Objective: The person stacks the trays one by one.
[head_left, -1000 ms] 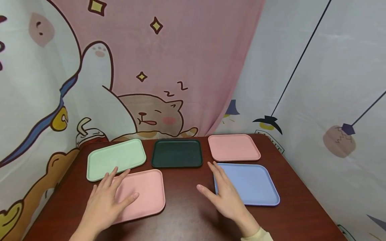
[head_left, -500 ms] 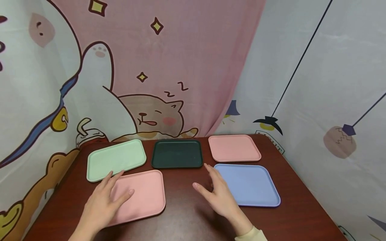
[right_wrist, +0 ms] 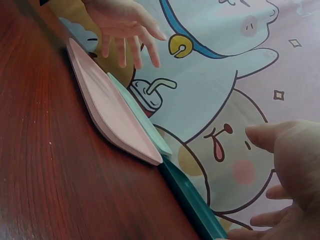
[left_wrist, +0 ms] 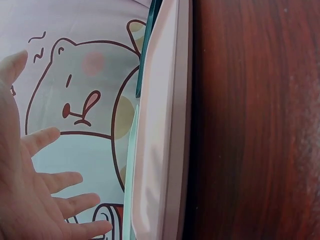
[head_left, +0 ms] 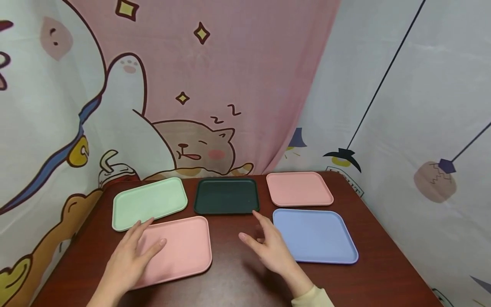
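My left hand [head_left: 126, 258] hovers over the left part of the near pink tray [head_left: 180, 247], fingers spread and holding nothing. In the left wrist view that hand [left_wrist: 30, 185] stands apart from the pink tray [left_wrist: 155, 125]. My right hand [head_left: 270, 247] is above the table between the near pink tray and the blue tray [head_left: 316, 236], its fingers relaxed and nothing in them. Its index fingertip overlaps the near edge of the dark green tray [head_left: 227, 196] in the head view. The right wrist view shows the right hand [right_wrist: 295, 175] in the air, clear of the trays.
A mint green tray [head_left: 149, 204] lies at the back left and another pink tray [head_left: 299, 189] at the back right. All rest on a dark brown wooden table [head_left: 230, 281]. A cartoon-printed curtain [head_left: 238, 76] hangs behind and along both sides.
My right hand has drifted left, away from the blue tray. The left hand has shifted slightly left and back over the near pink tray. The trays keep their places.
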`<state>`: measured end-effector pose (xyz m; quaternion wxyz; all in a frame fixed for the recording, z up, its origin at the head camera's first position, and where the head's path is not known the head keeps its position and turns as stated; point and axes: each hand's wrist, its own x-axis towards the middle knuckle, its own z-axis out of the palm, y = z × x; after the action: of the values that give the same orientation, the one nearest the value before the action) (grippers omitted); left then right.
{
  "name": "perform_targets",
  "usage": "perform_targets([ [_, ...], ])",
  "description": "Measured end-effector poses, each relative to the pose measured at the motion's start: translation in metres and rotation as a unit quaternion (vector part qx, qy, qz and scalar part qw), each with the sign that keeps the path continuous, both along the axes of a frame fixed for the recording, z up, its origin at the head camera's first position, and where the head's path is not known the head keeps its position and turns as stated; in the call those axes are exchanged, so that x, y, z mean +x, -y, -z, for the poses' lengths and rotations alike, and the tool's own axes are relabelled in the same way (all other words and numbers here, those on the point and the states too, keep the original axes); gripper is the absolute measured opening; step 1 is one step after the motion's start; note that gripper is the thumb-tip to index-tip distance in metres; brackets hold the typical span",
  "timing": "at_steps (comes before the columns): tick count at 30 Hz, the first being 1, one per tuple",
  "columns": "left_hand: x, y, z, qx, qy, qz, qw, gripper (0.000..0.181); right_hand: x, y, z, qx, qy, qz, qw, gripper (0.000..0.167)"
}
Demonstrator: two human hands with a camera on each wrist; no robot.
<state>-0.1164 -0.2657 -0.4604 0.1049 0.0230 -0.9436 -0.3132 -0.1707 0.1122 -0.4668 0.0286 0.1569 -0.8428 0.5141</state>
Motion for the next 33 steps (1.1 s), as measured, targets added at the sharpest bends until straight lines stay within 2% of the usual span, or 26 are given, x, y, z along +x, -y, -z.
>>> perform_targets([
  [8, 0.002, 0.006, -0.001, 0.019, 0.01, -0.006, 0.9997, 0.079, -0.002, 0.01, 0.004, -0.018, 0.017, -0.01, 0.9997, 0.081],
  [14, 0.002, 0.011, 0.0, 0.042, -0.007, -0.003, 0.9991, 0.074, -0.004, 0.017, 0.004, -0.034, 0.024, -0.015, 0.999, 0.076],
  [17, 0.002, 0.014, 0.001, 0.051, -0.014, -0.005, 0.9986, 0.072, -0.005, 0.02, 0.005, -0.047, 0.044, -0.025, 0.9976, 0.074],
  [24, 0.005, 0.019, 0.002, 0.072, -0.015, -0.001, 0.9973, 0.071, -0.009, 0.027, 0.01, -0.123, 0.115, -0.069, 0.9833, 0.072],
  [33, 0.004, 0.027, 0.004, 0.09, 0.002, -0.013, 0.9959, 0.068, -0.012, 0.036, 0.019, -0.151, 0.147, -0.075, 0.9748, 0.076],
])
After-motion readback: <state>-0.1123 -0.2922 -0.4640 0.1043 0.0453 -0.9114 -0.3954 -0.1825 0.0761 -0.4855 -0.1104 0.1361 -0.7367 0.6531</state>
